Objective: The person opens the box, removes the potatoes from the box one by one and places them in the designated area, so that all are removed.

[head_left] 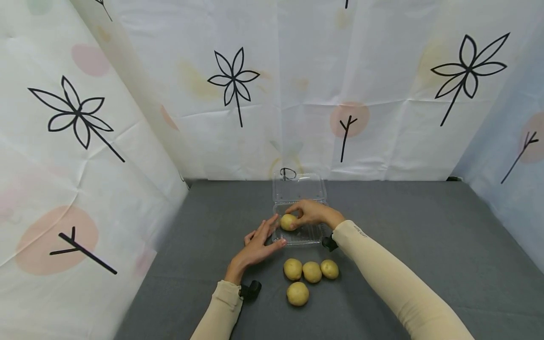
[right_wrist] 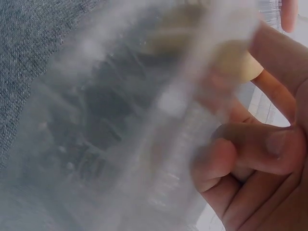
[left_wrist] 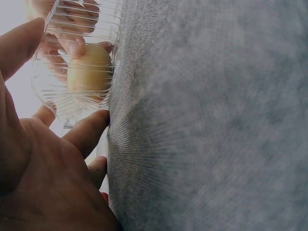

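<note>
A clear plastic clamshell container (head_left: 313, 234) lies on the grey table with its lid (head_left: 299, 188) folded back, away from the person. My right hand (head_left: 313, 212) reaches into the base from the right and holds a yellow potato (head_left: 288, 222) between thumb and fingers, near the left side. Through the ribbed wall in the left wrist view, the same potato (left_wrist: 89, 72) shows low in the container. Fingers extended and spread, my left hand (head_left: 258, 245) rests against the container's left side. Blurred plastic covers much of the right wrist view, partly hiding the right hand (right_wrist: 260, 159).
Several more potatoes lie on the table in front of the container: a row ending in a right-hand potato (head_left: 329, 268), and one potato (head_left: 298, 293) nearer the person. A patterned white cloth (head_left: 297, 94) hangs behind the grey table (head_left: 403, 226) and along its sides.
</note>
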{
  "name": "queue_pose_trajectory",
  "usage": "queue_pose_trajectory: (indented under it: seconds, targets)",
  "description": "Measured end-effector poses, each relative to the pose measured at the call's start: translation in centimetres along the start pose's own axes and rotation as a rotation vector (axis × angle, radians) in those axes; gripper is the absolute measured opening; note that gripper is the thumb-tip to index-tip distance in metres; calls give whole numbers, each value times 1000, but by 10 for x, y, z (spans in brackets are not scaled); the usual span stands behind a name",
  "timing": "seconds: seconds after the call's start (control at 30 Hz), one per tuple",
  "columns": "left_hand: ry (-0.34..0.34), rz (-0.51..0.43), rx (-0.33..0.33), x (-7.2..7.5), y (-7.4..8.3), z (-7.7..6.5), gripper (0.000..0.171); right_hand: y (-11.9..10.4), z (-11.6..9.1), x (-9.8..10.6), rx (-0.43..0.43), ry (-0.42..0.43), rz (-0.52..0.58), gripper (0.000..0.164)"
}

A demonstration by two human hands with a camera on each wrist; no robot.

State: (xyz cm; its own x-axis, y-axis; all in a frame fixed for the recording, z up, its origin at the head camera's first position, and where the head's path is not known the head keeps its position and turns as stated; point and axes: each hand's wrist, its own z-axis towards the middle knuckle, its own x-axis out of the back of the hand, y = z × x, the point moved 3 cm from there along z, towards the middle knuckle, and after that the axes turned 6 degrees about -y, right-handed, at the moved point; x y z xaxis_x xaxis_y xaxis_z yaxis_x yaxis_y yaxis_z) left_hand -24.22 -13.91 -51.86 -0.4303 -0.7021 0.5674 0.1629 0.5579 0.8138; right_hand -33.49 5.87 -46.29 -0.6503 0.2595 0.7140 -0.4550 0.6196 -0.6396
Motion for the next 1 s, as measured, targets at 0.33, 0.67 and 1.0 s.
queue_pose_trajectory:
  seconds: [0.33,0.67,1.0]
  targets:
    - [1,6,-7,1,1,0,82,-2,-3,2,-32,-3,16,51]
    - [6,-2,-1,1,2,0,82,0,-8,5,-2,-5,46,51]
    - [-3,-3,-3,1,1,0,82,-2,-22,7,71,30,49,51]
